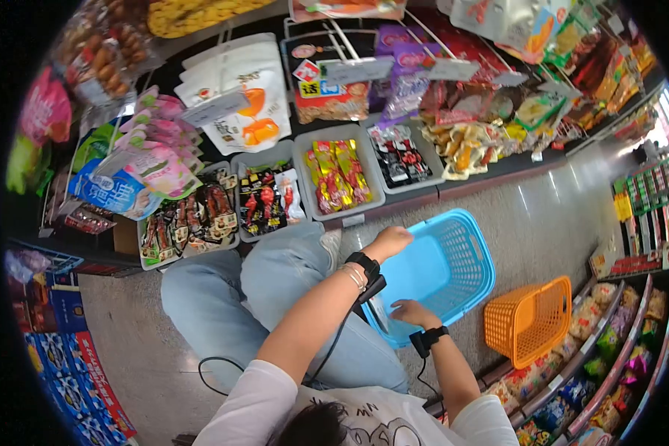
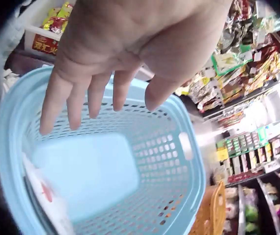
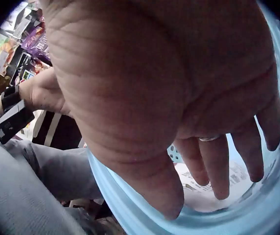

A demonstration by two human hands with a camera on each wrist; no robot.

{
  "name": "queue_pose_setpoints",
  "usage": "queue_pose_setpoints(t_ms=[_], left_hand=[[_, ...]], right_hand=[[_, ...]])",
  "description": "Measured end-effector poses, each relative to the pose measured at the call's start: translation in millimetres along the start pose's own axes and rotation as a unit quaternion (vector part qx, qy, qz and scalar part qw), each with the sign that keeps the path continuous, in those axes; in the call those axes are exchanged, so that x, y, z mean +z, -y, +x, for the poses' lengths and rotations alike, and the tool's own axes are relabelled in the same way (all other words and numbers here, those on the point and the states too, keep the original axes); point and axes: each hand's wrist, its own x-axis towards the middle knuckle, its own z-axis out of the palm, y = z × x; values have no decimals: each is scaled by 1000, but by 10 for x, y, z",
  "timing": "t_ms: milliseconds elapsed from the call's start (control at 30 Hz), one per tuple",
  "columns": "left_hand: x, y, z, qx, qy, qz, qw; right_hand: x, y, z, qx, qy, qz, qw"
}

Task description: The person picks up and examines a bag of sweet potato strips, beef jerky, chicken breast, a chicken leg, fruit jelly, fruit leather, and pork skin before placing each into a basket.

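Observation:
A light-blue basket (image 1: 426,262) stands beside the person's knees. The left hand (image 1: 389,242) is at its far-left rim, palm above the basket in the left wrist view; its fingers (image 2: 74,110) are spread and hold nothing. Over the near side of the basket hangs the right hand (image 1: 416,314), fingers (image 3: 213,166) extended downward inside the rim. A white printed packet (image 2: 47,196) leans against the basket's inner wall, seen also in the right wrist view as a white printed surface (image 3: 235,181) beyond the fingertips. Whether the right fingers touch it, I cannot tell.
An orange basket (image 1: 528,320) stands right of the blue one. Grey bins of wrapped snacks (image 1: 338,175) line the shelf edge ahead, under hanging bags (image 1: 234,97). Snack shelves (image 1: 583,372) fill the lower right; bare floor (image 1: 535,215) lies beyond the blue basket.

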Motion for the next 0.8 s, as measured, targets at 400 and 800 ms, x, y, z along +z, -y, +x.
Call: queue_pose_setpoints(t_ms=[400, 800], left_hand=[[-2030, -1224, -1244, 165, -355, -304, 868], [-3002, -674, -1386, 146, -512, -133, 836]], right_hand=[[-1828, 3307, 307, -219, -103, 441, 864], [-1691, 4226, 1665, -195, -163, 492, 833]])
